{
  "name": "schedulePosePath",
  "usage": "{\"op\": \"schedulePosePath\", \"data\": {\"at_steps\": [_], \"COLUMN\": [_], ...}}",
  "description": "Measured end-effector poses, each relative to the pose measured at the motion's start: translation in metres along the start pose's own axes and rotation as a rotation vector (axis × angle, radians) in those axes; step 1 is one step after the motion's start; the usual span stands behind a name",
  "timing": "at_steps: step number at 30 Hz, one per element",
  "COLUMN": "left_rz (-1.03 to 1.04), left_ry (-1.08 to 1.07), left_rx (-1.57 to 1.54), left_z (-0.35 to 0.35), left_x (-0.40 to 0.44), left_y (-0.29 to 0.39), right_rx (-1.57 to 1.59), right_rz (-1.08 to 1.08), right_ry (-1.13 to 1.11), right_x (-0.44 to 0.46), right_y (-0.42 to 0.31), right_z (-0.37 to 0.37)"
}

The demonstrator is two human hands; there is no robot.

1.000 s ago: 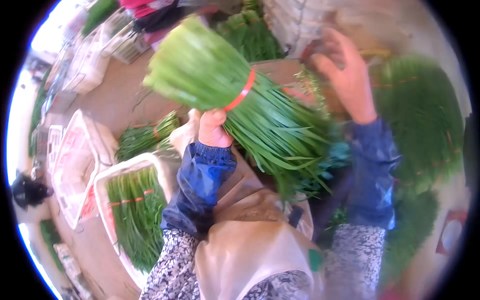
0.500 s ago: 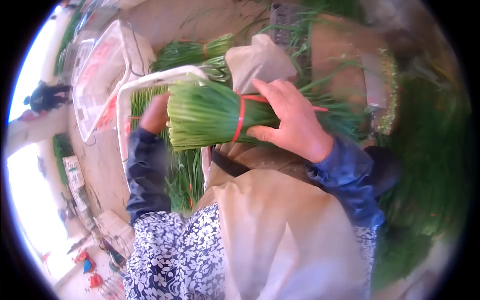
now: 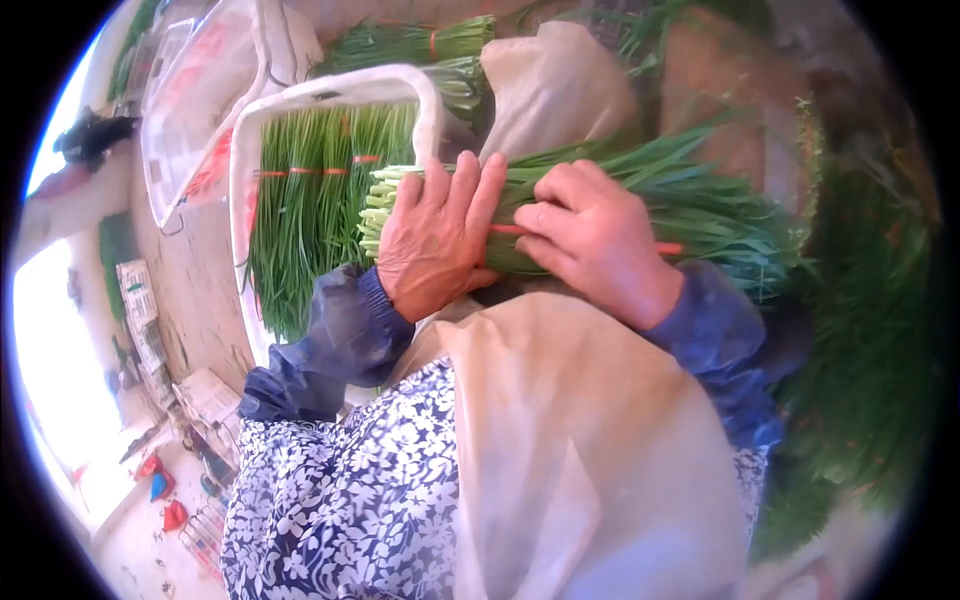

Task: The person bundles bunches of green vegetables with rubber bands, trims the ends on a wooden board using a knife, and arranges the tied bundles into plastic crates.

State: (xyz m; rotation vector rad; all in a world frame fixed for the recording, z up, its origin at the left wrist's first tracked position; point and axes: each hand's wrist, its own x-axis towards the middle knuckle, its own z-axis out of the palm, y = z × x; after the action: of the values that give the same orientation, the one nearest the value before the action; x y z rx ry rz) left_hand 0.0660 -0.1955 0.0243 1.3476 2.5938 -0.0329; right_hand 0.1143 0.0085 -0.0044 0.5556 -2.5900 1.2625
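Observation:
A bunch of green chives [image 3: 660, 190] lies across my lap, pale cut ends to the left and leaves fanning out to the right. My left hand [image 3: 435, 235] is laid over the cut-end side, fingers long across the stalks and thumb on the near side, holding the bunch. Closer to the leaves, my right hand [image 3: 600, 240] is closed, its fingers pinching a red tie band [image 3: 508, 229]. An end of red band also shows by the right wrist. The band's path around the bunch is mostly hidden by my hands.
A white crate [image 3: 240, 190] at the left holds several tied chive bunches [image 3: 320, 200]. Beyond it are another white crate [image 3: 165, 130] and more tied bunches [image 3: 420, 45]. Loose greens [image 3: 860, 350] are heaped at the right. A beige cloth [image 3: 555, 90] covers my knee.
My left hand has come from beyond the cut ends onto the top of the bunch. My right hand's fingers have curled in on the band. The bunch has shifted slightly right.

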Motion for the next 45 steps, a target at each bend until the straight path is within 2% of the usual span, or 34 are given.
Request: {"op": "schedulePosePath", "data": {"at_steps": [1,4,6,7,10,11,16,18,19,23,25,27,28,30,32,34,35,36,41,45], "left_rz": [-0.033,-0.053,-0.020,0.006,0.060,0.021,0.031,-0.069,-0.032,0.075,0.104,0.096,0.100,0.098,0.051,0.059,0.084,0.098,0.129,0.198], "left_ry": [0.031,0.085,-0.049,-0.006,0.092,0.127,0.138,0.130,0.165,0.165,0.224,0.215,0.203,0.231,0.232,0.288,0.294,0.292,0.335,0.325], "left_rx": [0.020,0.015,-0.100,-0.071,-0.194,-0.232,-0.306,-0.577,-0.592,-0.452,-0.295,-0.178,-0.178,-0.285,-0.396,-0.450,-0.468,-0.489,-0.636,-0.561], "left_z": [-0.011,-0.014,-0.044,-0.059,-0.007,0.002,-0.025,-0.031,-0.031,-0.026,-0.016,-0.007,-0.008,0.000,0.001,0.008,0.006,0.002,0.011,0.007], "left_x": [0.004,-0.014,-0.007,0.000,0.017,0.012,0.009,0.010,0.008,0.001,0.003,-0.002,-0.004,-0.007,-0.008,-0.011,-0.011,-0.013,-0.023,-0.022], "left_y": [0.015,0.012,0.007,0.007,0.004,0.007,0.008,0.005,0.008,0.012,0.010,0.018,0.019,0.021,0.017,0.017,0.020,0.023,0.021,0.025], "right_rx": [0.031,0.033,0.003,-0.023,-0.025,-0.039,-0.066,-0.106,-0.147,-0.394,-0.525,-0.548,-0.519,-0.210,0.441,0.807,0.966,1.067,0.944,0.818], "right_rz": [0.013,-0.015,-0.022,-0.022,-0.047,-0.044,-0.103,-0.123,-0.142,-0.298,-0.141,-0.041,-0.031,-0.048,-0.089,-0.083,-0.030,0.217,0.188,0.137], "right_ry": [-0.009,0.020,0.047,0.072,0.086,0.102,0.081,0.073,0.058,0.070,-0.138,-0.207,-0.376,-0.514,-0.315,-0.293,-0.368,-0.516,-0.388,-0.298], "right_x": [-0.002,-0.008,-0.010,-0.012,-0.025,-0.027,-0.026,-0.027,-0.027,-0.024,-0.019,-0.032,-0.033,-0.038,-0.027,-0.021,-0.021,-0.022,-0.042,-0.050], "right_y": [0.001,-0.012,-0.014,-0.015,-0.002,0.000,-0.007,-0.007,-0.006,-0.019,-0.035,-0.037,-0.037,-0.025,-0.013,-0.013,-0.015,-0.026,-0.033,-0.036], "right_z": [-0.016,-0.002,-0.010,-0.013,-0.020,-0.023,-0.023,-0.025,-0.027,-0.044,-0.050,-0.052,-0.061,-0.063,-0.054,-0.041,-0.037,-0.042,-0.011,-0.006]}}
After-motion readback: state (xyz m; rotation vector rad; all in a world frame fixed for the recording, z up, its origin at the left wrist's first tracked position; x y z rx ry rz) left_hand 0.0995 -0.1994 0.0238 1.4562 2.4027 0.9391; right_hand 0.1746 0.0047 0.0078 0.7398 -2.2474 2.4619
